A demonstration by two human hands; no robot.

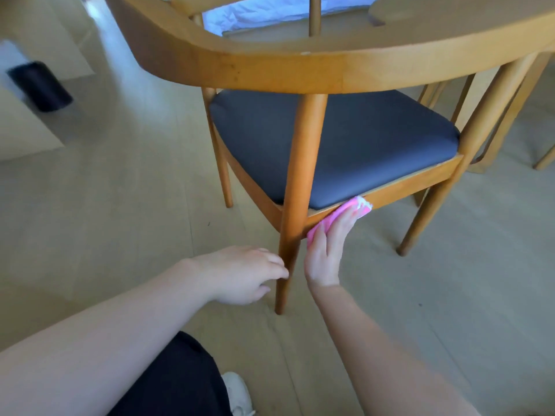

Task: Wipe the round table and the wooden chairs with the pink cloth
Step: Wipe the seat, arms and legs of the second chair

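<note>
I see the right hand [326, 250], fingers flat, pressing the folded pink cloth [339, 219] against the curved-back wooden chair's [270, 67] seat rail; left hand [246, 274], fingers loosely curled, touches its rear leg.

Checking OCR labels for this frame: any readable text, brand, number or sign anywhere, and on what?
None readable.
wooden chair: no label or mark on the frame or the dark seat cushion.
pink cloth, pressed on the seat rail by the right hand: no print visible.
black bin: blurred, no text to make out.
white shoe: no logo visible.
</note>
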